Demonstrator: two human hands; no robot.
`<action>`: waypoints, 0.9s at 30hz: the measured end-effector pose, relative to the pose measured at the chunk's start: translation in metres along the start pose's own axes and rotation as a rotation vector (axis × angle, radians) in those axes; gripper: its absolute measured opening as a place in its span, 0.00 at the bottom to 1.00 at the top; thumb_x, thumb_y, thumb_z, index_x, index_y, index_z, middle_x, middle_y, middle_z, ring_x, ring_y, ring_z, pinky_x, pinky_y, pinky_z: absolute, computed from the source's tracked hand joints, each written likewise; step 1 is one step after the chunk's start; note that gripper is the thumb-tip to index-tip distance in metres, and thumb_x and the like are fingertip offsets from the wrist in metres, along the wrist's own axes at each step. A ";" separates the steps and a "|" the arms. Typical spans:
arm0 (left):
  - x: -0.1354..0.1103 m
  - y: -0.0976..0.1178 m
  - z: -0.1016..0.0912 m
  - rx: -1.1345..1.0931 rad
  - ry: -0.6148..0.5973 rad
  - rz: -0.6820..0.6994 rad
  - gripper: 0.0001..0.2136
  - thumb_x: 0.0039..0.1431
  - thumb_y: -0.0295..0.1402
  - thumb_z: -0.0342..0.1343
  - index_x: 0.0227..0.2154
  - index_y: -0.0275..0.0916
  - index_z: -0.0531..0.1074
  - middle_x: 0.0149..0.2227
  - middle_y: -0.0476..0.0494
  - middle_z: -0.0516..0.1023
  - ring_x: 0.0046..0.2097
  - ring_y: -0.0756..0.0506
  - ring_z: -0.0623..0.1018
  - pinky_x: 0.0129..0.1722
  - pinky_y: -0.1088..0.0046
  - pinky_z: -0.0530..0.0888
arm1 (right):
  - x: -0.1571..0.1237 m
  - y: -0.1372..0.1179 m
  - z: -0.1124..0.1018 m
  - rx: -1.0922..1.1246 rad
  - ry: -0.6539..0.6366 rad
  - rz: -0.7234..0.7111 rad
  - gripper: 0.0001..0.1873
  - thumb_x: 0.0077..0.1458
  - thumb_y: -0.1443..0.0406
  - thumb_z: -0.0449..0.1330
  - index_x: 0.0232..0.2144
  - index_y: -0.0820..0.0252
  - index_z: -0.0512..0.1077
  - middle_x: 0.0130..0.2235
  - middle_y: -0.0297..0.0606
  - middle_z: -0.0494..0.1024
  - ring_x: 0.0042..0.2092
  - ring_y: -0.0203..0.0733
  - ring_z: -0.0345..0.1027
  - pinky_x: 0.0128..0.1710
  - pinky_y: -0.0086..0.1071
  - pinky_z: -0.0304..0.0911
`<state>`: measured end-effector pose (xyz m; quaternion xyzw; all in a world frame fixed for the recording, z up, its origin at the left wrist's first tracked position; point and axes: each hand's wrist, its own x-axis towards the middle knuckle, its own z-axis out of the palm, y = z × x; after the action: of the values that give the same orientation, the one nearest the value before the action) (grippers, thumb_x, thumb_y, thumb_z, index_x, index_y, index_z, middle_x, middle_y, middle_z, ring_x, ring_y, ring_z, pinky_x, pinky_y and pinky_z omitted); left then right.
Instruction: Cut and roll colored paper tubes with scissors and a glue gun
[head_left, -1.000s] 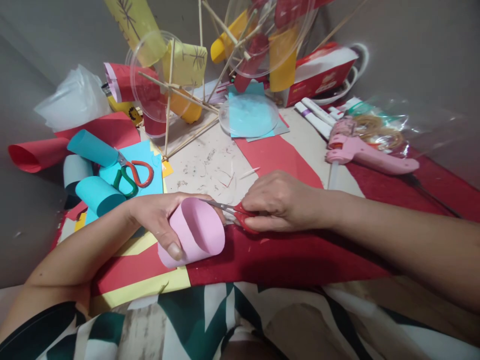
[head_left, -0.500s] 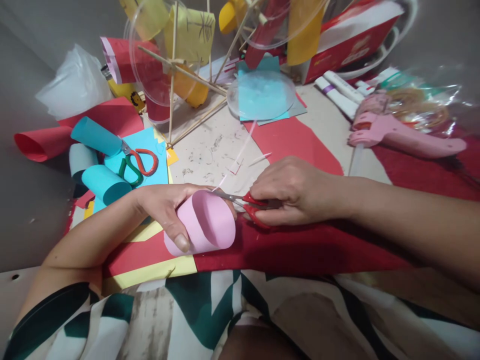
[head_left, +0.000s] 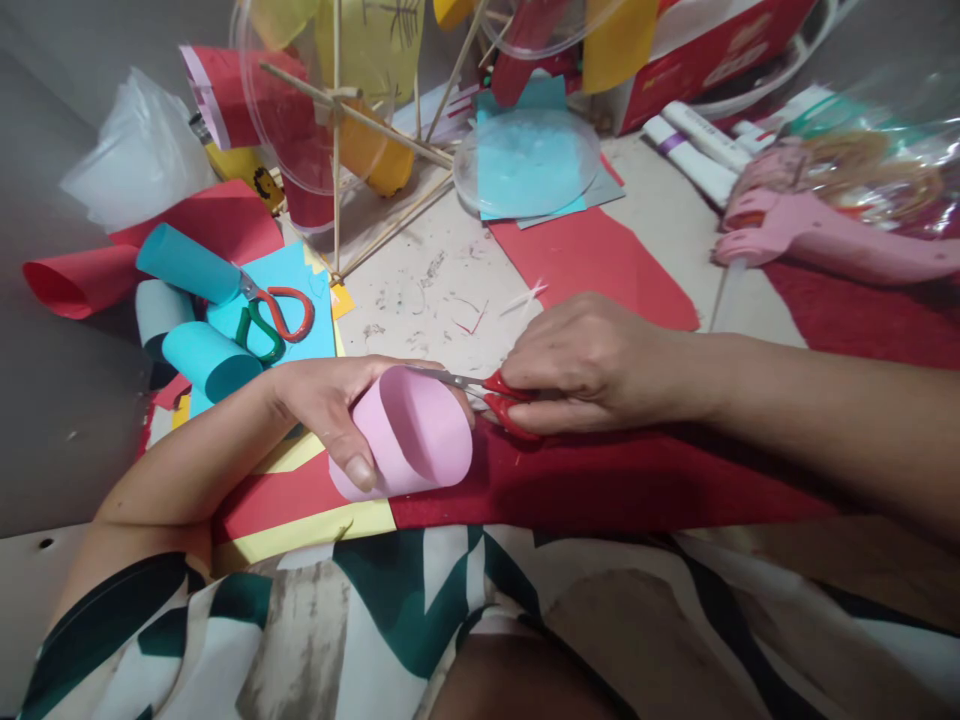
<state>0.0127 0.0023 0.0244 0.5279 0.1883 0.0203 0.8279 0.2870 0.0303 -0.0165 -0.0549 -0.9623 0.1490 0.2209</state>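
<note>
My left hand is closed around a pink paper tube, thumb on its near side and fingers mostly hidden behind it. In my right hand is a pair of red-handled scissors. Their blades point left and lie at the tube's upper rim; the tips are partly hidden there. Thin pale paper strips rest on the table just beyond my right hand. Under the tube and hands spreads dark red material.
Blue paper tubes and a second pair of scissors lie left. A stick frame with plastic discs stands at the back. On the right are a pink glue gun, white tubes and a clear bag. A red paper sheet lies mid-table.
A thin pale strip that stuck up from the tube's rim has come away, and the pale scraps on the table now cross. The scissors stay at the rim; the whole view has shifted slightly.
</note>
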 end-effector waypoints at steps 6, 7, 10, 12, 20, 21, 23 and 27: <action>-0.002 -0.004 -0.002 0.026 -0.025 -0.013 0.41 0.31 0.28 0.80 0.54 0.44 0.76 0.45 0.40 0.83 0.41 0.40 0.82 0.42 0.68 0.81 | 0.000 0.000 0.001 0.019 -0.012 0.004 0.20 0.67 0.61 0.54 0.22 0.55 0.59 0.19 0.31 0.66 0.23 0.36 0.55 0.28 0.36 0.47; -0.002 -0.005 -0.002 0.032 -0.025 -0.015 0.41 0.30 0.29 0.80 0.54 0.44 0.76 0.45 0.40 0.82 0.42 0.39 0.82 0.43 0.67 0.81 | 0.000 -0.001 0.002 0.023 -0.017 0.008 0.20 0.67 0.61 0.54 0.22 0.55 0.59 0.19 0.31 0.66 0.23 0.36 0.55 0.28 0.36 0.46; -0.002 -0.006 -0.003 0.052 -0.024 -0.031 0.40 0.31 0.31 0.80 0.54 0.43 0.76 0.45 0.39 0.83 0.42 0.38 0.82 0.43 0.67 0.82 | 0.000 -0.001 0.003 0.031 -0.010 0.019 0.19 0.66 0.61 0.55 0.22 0.55 0.61 0.19 0.31 0.65 0.23 0.36 0.55 0.27 0.36 0.46; -0.001 -0.005 -0.002 0.054 -0.029 -0.029 0.40 0.32 0.30 0.80 0.55 0.42 0.76 0.45 0.39 0.83 0.41 0.40 0.82 0.41 0.68 0.82 | 0.000 -0.001 0.004 0.030 0.007 0.028 0.18 0.65 0.60 0.56 0.22 0.55 0.62 0.19 0.31 0.66 0.24 0.36 0.56 0.27 0.35 0.46; 0.003 -0.002 0.001 0.000 -0.002 -0.023 0.41 0.29 0.24 0.79 0.54 0.43 0.77 0.43 0.42 0.83 0.39 0.42 0.81 0.39 0.71 0.81 | -0.001 0.000 0.003 -0.014 0.008 -0.023 0.22 0.69 0.60 0.52 0.21 0.55 0.59 0.19 0.32 0.65 0.24 0.36 0.55 0.28 0.36 0.46; 0.003 -0.002 0.001 -0.007 0.003 -0.025 0.41 0.29 0.24 0.79 0.54 0.42 0.78 0.42 0.42 0.83 0.39 0.42 0.81 0.38 0.71 0.80 | -0.001 0.000 0.002 -0.018 0.008 -0.029 0.23 0.70 0.60 0.51 0.21 0.55 0.59 0.19 0.32 0.65 0.24 0.36 0.55 0.28 0.36 0.46; 0.002 -0.002 0.001 -0.018 0.007 -0.030 0.40 0.28 0.24 0.79 0.52 0.42 0.78 0.43 0.41 0.83 0.39 0.41 0.81 0.38 0.71 0.80 | -0.001 0.000 0.002 -0.023 0.005 -0.031 0.23 0.71 0.59 0.50 0.21 0.55 0.59 0.20 0.32 0.66 0.24 0.36 0.55 0.29 0.36 0.47; 0.000 -0.003 -0.001 -0.034 -0.006 -0.036 0.39 0.29 0.24 0.79 0.52 0.42 0.78 0.44 0.41 0.83 0.40 0.41 0.81 0.39 0.71 0.80 | 0.000 0.001 0.004 -0.027 0.042 -0.060 0.22 0.71 0.61 0.52 0.22 0.56 0.60 0.20 0.31 0.67 0.23 0.36 0.56 0.28 0.35 0.47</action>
<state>0.0122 0.0015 0.0212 0.5104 0.1949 0.0072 0.8375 0.2854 0.0297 -0.0200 -0.0319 -0.9606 0.1279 0.2446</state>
